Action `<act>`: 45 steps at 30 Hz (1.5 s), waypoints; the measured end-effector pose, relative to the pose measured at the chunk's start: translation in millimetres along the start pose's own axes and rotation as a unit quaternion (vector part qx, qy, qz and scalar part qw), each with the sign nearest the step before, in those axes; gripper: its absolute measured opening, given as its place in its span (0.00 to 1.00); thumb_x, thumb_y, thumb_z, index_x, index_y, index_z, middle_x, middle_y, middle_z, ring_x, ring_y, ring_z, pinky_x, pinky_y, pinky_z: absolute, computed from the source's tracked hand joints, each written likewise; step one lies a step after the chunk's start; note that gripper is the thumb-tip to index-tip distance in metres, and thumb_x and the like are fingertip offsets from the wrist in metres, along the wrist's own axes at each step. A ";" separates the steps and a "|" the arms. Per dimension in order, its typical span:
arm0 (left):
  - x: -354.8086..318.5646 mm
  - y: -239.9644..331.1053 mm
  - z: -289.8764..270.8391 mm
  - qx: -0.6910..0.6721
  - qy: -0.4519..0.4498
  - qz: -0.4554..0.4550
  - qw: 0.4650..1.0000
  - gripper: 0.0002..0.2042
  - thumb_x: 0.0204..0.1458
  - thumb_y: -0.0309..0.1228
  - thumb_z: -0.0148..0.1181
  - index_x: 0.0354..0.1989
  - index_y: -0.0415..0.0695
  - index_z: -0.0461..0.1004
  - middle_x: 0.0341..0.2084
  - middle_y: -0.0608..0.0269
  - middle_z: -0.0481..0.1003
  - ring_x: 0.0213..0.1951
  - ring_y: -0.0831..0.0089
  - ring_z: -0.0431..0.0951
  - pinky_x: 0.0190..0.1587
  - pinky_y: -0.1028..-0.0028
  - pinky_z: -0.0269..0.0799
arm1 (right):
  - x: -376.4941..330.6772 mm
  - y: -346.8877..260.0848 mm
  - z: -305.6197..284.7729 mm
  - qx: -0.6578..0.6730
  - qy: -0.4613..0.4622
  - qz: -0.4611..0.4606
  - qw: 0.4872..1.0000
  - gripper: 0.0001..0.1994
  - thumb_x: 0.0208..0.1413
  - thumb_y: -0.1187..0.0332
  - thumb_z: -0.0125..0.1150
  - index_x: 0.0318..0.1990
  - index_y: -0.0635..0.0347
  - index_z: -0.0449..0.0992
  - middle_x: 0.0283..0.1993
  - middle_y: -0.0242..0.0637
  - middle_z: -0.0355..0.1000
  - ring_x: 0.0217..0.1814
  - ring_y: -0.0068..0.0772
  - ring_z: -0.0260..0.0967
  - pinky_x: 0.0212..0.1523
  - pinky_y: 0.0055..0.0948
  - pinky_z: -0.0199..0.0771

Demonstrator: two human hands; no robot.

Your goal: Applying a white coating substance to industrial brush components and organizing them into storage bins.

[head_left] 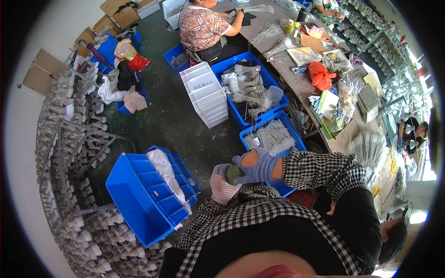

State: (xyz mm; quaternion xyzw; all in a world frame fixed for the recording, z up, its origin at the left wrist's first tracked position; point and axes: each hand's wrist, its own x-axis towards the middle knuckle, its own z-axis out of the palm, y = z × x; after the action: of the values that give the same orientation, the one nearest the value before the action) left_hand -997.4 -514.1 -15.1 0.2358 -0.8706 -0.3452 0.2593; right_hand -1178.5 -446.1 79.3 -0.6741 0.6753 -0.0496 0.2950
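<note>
My left hand (223, 186), in a pink-and-white striped glove with grey fingertips, is closed around one side of a small olive-green rounded thing (235, 174). From the other side my right hand (260, 166), in a blue-and-grey striped glove with an open patch baring skin, closes on the same thing. Its exact kind does not show, as both gloves cover much of it. Just beyond my right hand stands a blue bin (244, 134) with a dense bundle of thin pale wire stems (274, 137). My right forearm, in a black-and-white checked sleeve, crosses over this bin's near part.
Left of my hands lies a tipped blue crate (134, 199) beside white cloth (164, 171). Ahead are a white slatted tray (204, 95) and a fuller blue bin (281, 105). A cluttered worktable (303, 88) runs along the right; a person (204, 28) sits at its far end.
</note>
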 end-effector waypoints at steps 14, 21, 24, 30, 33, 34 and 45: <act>72.4 -103.0 -114.9 -0.759 -0.198 -0.541 0.304 0.10 0.50 0.24 0.59 0.42 0.41 0.73 0.42 0.54 0.75 0.46 0.59 0.77 0.52 0.55 0.76 | 114.3 -64.3 -33.1 -0.240 0.192 -0.375 0.875 0.14 0.56 0.71 0.51 0.49 0.65 0.70 0.42 0.39 0.72 0.42 0.31 0.74 0.30 0.29 0.76; 87.3 -113.8 -152.3 -0.707 -0.327 -0.381 0.498 0.21 0.53 0.23 0.58 0.56 0.45 0.66 0.52 0.57 0.71 0.55 0.65 0.72 0.56 0.57 0.73 | 118.4 -84.4 -91.6 0.088 0.058 -0.310 0.945 0.18 0.59 0.69 0.52 0.58 0.57 0.68 0.53 0.42 0.70 0.47 0.34 0.74 0.43 0.27 0.76; 92.9 -105.6 -170.1 -0.619 -0.337 -0.324 0.631 0.28 0.46 0.22 0.66 0.57 0.46 0.64 0.52 0.61 0.70 0.54 0.70 0.71 0.55 0.63 0.72 | 125.6 -66.2 -115.1 -0.023 0.120 -0.405 0.906 0.21 0.59 0.65 0.52 0.61 0.47 0.66 0.60 0.44 0.66 0.59 0.41 0.68 0.49 0.29 0.77; 81.1 -115.6 -172.6 -0.412 -0.145 -0.104 0.894 0.30 0.36 0.23 0.74 0.49 0.45 0.65 0.39 0.68 0.73 0.43 0.78 0.73 0.49 0.74 0.72 | 104.0 -40.7 -129.3 -0.019 0.311 -0.254 0.916 0.21 0.45 0.70 0.62 0.51 0.53 0.73 0.55 0.43 0.69 0.59 0.48 0.65 0.56 0.39 0.71; 94.9 -87.9 -194.1 -0.391 -0.080 -0.116 0.910 0.30 0.35 0.23 0.74 0.48 0.45 0.65 0.38 0.68 0.73 0.42 0.78 0.74 0.47 0.75 0.72 | 95.6 -32.0 -100.5 0.229 0.388 -0.107 0.886 0.28 0.34 0.76 0.73 0.48 0.55 0.71 0.52 0.44 0.70 0.55 0.45 0.68 0.54 0.35 0.70; 97.8 -80.3 -200.5 -0.386 -0.061 -0.114 0.913 0.30 0.35 0.23 0.74 0.48 0.45 0.65 0.38 0.68 0.73 0.42 0.78 0.74 0.47 0.75 0.72 | 96.6 -27.8 -86.9 0.312 0.420 -0.102 0.846 0.30 0.33 0.76 0.76 0.48 0.56 0.69 0.53 0.42 0.69 0.55 0.40 0.68 0.55 0.33 0.69; 158.7 18.3 -266.2 -0.198 0.016 -0.066 0.978 0.30 0.34 0.27 0.74 0.48 0.44 0.66 0.40 0.64 0.74 0.43 0.76 0.75 0.48 0.73 0.71 | 98.4 28.6 -42.5 0.494 0.390 -0.041 0.776 0.39 0.33 0.71 0.80 0.56 0.55 0.64 0.54 0.33 0.67 0.54 0.28 0.65 0.56 0.30 0.68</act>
State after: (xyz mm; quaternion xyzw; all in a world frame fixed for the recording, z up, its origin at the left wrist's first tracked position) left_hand -957.8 -723.2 210.9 0.2419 -0.7637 -0.5230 0.2912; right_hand -1215.2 -550.2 68.2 -0.3857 0.5866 -0.6475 0.2964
